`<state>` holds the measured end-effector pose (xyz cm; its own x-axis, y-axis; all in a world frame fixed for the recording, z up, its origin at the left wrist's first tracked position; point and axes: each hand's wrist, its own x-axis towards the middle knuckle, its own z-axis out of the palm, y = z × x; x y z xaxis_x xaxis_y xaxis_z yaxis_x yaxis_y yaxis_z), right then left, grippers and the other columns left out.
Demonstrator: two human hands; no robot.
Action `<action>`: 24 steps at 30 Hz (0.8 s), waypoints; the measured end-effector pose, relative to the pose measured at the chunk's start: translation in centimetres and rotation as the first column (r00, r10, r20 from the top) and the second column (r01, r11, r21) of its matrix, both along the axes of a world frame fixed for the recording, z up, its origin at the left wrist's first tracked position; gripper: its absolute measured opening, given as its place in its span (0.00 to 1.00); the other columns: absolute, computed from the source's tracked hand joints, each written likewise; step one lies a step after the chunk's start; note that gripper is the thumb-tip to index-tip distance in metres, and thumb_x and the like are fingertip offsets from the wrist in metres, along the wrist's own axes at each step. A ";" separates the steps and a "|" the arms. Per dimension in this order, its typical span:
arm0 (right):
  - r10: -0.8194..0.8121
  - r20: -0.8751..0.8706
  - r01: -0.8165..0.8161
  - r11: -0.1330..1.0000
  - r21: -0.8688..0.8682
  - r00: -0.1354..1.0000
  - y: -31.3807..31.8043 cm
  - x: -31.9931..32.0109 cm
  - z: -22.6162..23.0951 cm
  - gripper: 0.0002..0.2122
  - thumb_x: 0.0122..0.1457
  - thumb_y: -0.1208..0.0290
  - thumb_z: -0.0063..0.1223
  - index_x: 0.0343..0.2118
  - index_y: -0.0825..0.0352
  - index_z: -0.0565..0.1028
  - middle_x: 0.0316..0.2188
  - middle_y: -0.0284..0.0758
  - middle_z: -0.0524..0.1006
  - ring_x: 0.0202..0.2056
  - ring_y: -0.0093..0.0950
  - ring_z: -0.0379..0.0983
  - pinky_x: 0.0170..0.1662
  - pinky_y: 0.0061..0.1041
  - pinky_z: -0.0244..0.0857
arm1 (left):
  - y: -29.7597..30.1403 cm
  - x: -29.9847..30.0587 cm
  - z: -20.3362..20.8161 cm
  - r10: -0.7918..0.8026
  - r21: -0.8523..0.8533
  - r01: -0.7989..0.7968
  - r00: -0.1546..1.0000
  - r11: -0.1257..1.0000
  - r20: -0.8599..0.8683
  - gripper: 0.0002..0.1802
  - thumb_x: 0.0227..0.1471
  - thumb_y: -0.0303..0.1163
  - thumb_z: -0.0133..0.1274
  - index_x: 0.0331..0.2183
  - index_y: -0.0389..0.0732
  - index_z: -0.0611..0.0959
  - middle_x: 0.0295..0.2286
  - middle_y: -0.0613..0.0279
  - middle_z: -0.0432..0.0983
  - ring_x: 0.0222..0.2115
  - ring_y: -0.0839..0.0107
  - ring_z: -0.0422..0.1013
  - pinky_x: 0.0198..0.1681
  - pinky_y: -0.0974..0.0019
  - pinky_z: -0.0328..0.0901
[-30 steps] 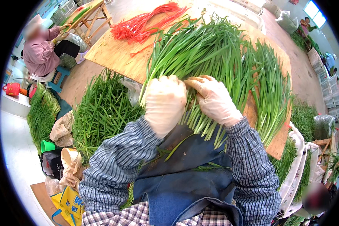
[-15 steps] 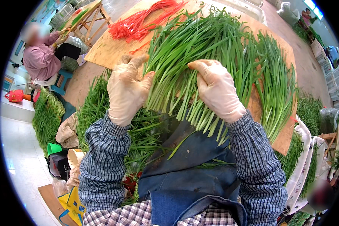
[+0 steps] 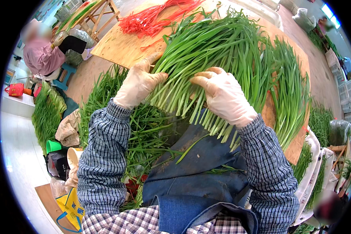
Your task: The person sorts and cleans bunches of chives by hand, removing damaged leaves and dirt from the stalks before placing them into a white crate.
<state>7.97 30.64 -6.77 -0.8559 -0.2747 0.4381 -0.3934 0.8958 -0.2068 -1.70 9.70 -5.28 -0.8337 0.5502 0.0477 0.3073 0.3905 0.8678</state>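
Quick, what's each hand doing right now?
Left hand: open, at left edge of garlic chives.
Right hand: curled over them; whether gripping any cannot be told.

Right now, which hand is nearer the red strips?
Left. The left hand is below the red strips in frame; the right hand is farther, lower right, at the greens.

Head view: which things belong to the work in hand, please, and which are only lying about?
Belonging to the work:
- green stalks, left hand at their left edge, right hand over their pale lower parts
- wooden table under them
- probably red strips, untouched now

Apparently just lying about:
- yellow bag
- green container
- red bag
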 end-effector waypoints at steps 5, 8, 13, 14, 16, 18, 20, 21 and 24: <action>-0.020 0.012 0.020 1.000 -0.010 1.000 -1.4 -0.6 1.5 0.20 0.46 0.76 0.46 0.46 0.62 0.70 0.27 0.37 0.75 0.33 0.35 0.71 0.37 0.33 0.63 | -0.8 -0.7 -0.1 -0.037 0.115 0.022 0.991 0.993 0.131 0.31 0.44 0.25 0.55 0.52 0.31 0.66 0.43 0.46 0.71 0.43 0.65 0.68 0.49 0.67 0.61; -0.035 0.048 0.035 0.999 0.001 0.998 -1.8 -1.1 1.2 0.20 0.47 0.77 0.45 0.46 0.62 0.71 0.27 0.37 0.75 0.32 0.34 0.71 0.36 0.33 0.63 | -0.2 -0.2 -0.7 -0.079 0.032 0.101 0.911 0.994 -0.405 0.32 0.41 0.22 0.56 0.52 0.37 0.68 0.44 0.45 0.69 0.46 0.60 0.66 0.51 0.64 0.60; -0.034 0.047 0.036 0.999 -0.034 0.998 -1.7 -2.0 0.7 0.19 0.46 0.77 0.45 0.45 0.61 0.71 0.24 0.39 0.75 0.30 0.36 0.72 0.33 0.34 0.65 | 0.2 1.0 0.7 -0.227 -0.167 0.156 0.591 0.974 -0.774 0.22 0.32 0.19 0.53 0.36 0.44 0.81 0.43 0.51 0.70 0.44 0.53 0.65 0.47 0.57 0.62; -0.034 0.067 0.036 0.999 -0.036 0.997 -1.7 -2.1 1.0 0.19 0.46 0.77 0.44 0.44 0.62 0.71 0.24 0.39 0.75 0.30 0.37 0.72 0.33 0.35 0.65 | 0.2 1.2 1.2 -0.291 -0.253 0.146 0.570 0.956 -0.769 0.21 0.32 0.19 0.53 0.36 0.44 0.81 0.43 0.53 0.70 0.44 0.54 0.65 0.47 0.56 0.61; -0.036 0.108 0.040 0.998 -0.038 0.993 -1.7 -2.2 1.8 0.18 0.46 0.77 0.44 0.43 0.62 0.72 0.24 0.40 0.75 0.30 0.37 0.72 0.33 0.35 0.65 | 0.5 1.8 2.0 -0.415 -0.417 0.123 0.528 0.901 -0.741 0.21 0.32 0.19 0.53 0.35 0.44 0.81 0.43 0.57 0.69 0.44 0.55 0.63 0.46 0.56 0.60; -0.025 0.131 0.033 0.998 -0.053 0.991 -1.8 -2.3 2.1 0.18 0.46 0.77 0.45 0.43 0.62 0.72 0.24 0.41 0.75 0.30 0.38 0.72 0.33 0.35 0.66 | 1.2 1.9 1.9 -0.476 -0.505 0.059 0.442 0.861 -0.761 0.14 0.31 0.23 0.55 0.28 0.43 0.82 0.39 0.59 0.70 0.40 0.57 0.65 0.42 0.55 0.62; -0.018 0.142 0.029 0.997 -0.078 0.990 -1.8 -2.3 2.0 0.18 0.46 0.77 0.44 0.43 0.63 0.72 0.24 0.42 0.75 0.29 0.39 0.72 0.33 0.36 0.66 | 1.6 1.5 1.4 -0.552 -0.606 -0.029 0.383 0.795 -0.741 0.12 0.30 0.24 0.55 0.27 0.42 0.81 0.38 0.59 0.71 0.38 0.57 0.66 0.41 0.54 0.62; -0.014 0.142 0.028 0.995 -0.095 0.990 -1.7 -2.3 1.8 0.18 0.46 0.77 0.44 0.43 0.63 0.71 0.24 0.42 0.75 0.29 0.39 0.72 0.33 0.36 0.66 | 1.9 1.2 1.3 -0.522 -0.556 0.013 0.361 0.831 -0.773 0.08 0.32 0.25 0.56 0.24 0.41 0.80 0.34 0.59 0.72 0.35 0.59 0.68 0.38 0.57 0.63; 0.023 0.134 0.009 0.973 -0.232 0.991 -1.4 -1.8 1.8 0.18 0.48 0.78 0.43 0.44 0.64 0.71 0.25 0.42 0.75 0.30 0.40 0.72 0.35 0.36 0.66 | 2.2 0.5 1.3 -0.348 -0.357 0.076 0.476 0.931 -0.808 0.02 0.35 0.25 0.52 0.20 0.41 0.79 0.30 0.61 0.73 0.33 0.61 0.69 0.35 0.60 0.65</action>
